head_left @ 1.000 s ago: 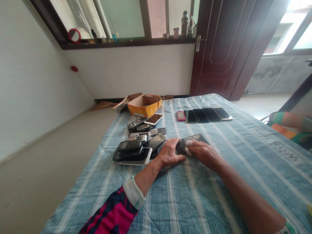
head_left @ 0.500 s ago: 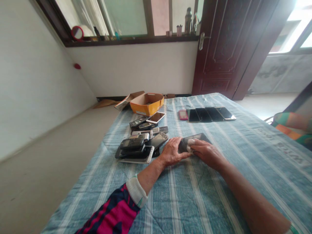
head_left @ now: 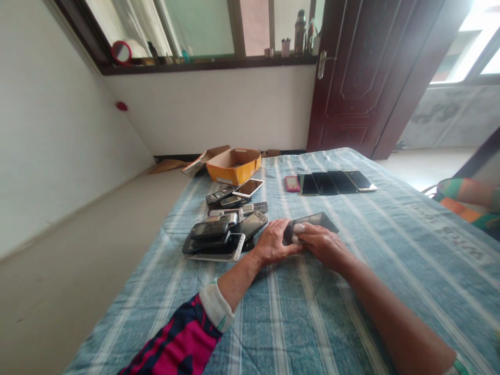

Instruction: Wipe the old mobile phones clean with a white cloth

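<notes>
A dark smartphone (head_left: 320, 221) lies screen up on the striped cloth in front of me. My left hand (head_left: 275, 242) grips its left end, thumb along the near edge and fingers at the far side. Pinched in my right hand (head_left: 325, 246) is a small white wad (head_left: 299, 230), tissue or cotton, pressed on the screen near the left thumb. The fingers cover part of the screen. Just left of my left hand is a heap of old phones, with a black keypad phone (head_left: 210, 229) on top and a white-edged smartphone (head_left: 234, 247) below it.
An open orange cardboard box (head_left: 234, 169) stands at the back left, its lid beside it. Toward the back right, several dark smartphones (head_left: 327, 183) lie in a row next to a small pink-edged item (head_left: 292, 183). A blue striped cloth (head_left: 250, 323) covers the surface.
My right hand has slid the white wad a little left across the screen, closer to my left hand. The left hand keeps its grip on the smartphone. The view has shifted slightly.
</notes>
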`<state>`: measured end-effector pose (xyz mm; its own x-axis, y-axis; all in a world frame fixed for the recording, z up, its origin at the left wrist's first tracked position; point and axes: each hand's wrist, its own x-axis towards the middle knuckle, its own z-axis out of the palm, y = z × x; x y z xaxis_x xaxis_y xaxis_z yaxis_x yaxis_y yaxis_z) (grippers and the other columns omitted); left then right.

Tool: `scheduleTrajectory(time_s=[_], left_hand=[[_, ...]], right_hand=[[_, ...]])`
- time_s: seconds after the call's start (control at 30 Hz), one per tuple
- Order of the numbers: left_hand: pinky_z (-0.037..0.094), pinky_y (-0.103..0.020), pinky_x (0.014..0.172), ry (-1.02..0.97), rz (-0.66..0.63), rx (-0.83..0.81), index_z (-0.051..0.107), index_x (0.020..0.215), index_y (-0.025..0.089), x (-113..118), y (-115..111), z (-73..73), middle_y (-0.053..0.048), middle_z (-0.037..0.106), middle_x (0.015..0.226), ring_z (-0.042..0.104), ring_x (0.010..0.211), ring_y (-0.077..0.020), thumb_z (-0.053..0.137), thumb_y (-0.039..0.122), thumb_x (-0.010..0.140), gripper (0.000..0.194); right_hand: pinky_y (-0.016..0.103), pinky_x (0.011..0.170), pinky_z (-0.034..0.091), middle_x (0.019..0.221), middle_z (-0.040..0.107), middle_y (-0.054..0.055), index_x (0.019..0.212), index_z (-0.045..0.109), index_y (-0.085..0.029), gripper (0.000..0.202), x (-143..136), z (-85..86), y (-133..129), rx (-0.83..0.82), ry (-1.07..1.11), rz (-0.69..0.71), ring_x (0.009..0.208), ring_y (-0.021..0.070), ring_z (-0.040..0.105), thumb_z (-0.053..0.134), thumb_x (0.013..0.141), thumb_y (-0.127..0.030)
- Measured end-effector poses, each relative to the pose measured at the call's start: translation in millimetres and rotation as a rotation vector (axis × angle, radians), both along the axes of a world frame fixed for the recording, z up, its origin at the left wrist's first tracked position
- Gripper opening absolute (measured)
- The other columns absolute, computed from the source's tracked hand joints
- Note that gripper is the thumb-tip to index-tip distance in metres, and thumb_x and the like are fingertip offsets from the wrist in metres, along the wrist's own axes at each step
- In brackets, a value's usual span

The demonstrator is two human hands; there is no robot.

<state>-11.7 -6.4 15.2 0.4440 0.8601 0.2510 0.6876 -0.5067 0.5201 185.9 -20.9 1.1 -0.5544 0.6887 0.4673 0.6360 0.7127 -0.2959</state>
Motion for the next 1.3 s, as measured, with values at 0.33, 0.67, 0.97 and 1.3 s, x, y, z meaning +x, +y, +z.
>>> scheduleTrajectory(time_s=[0.33, 0.67, 0.97, 1.3], left_hand=[[0.041, -0.045, 0.104, 0.012, -0.005, 0.023, 0.052, 0.122, 0.016, 0, 1, -3.3, -0.013, 0.06, 0.122, 0.055, 0.116, -0.0307, 0.078, 0.047, 0.066, 0.069], [0.04, -0.044, 0.105, 0.025, -0.012, 0.015, 0.051, 0.124, 0.013, -1, 0, -0.7, -0.015, 0.06, 0.124, 0.053, 0.118, -0.0309, 0.078, 0.042, 0.066, 0.07], [0.042, -0.044, 0.103, -0.008, -0.036, 0.027, 0.054, 0.121, 0.016, -5, 5, -3.3, -0.013, 0.061, 0.121, 0.056, 0.114, -0.0295, 0.079, 0.042, 0.067, 0.065], [0.041, -0.044, 0.103, 0.01, -0.024, 0.041, 0.054, 0.121, 0.015, -3, 2, -1.6, -0.013, 0.062, 0.12, 0.056, 0.114, -0.0297, 0.077, 0.041, 0.068, 0.064]], right_hand=[[0.035, 0.092, 0.05, 0.113, 0.067, 0.006, 0.1, 0.071, -0.023, 0.022, 5, 0.9, 1, -0.022, 0.024, -0.017, 0.104, 0.0221, 0.062, 0.052, 0.09, -0.017], [0.035, 0.09, 0.049, 0.116, 0.066, 0.005, 0.099, 0.072, -0.025, 0.023, 27, 1.2, 6, -0.127, 0.019, -0.11, 0.104, 0.0232, 0.062, 0.054, 0.088, -0.017], [0.033, 0.094, 0.047, 0.117, 0.066, 0.006, 0.1, 0.072, -0.024, 0.022, -6, 1.8, -3, -0.044, 0.003, -0.043, 0.11, 0.0214, 0.06, 0.054, 0.089, -0.018], [0.034, 0.09, 0.049, 0.117, 0.066, 0.005, 0.104, 0.071, -0.023, 0.025, 23, 0.0, 5, -0.067, 0.005, -0.104, 0.104, 0.0222, 0.061, 0.054, 0.087, -0.015]])
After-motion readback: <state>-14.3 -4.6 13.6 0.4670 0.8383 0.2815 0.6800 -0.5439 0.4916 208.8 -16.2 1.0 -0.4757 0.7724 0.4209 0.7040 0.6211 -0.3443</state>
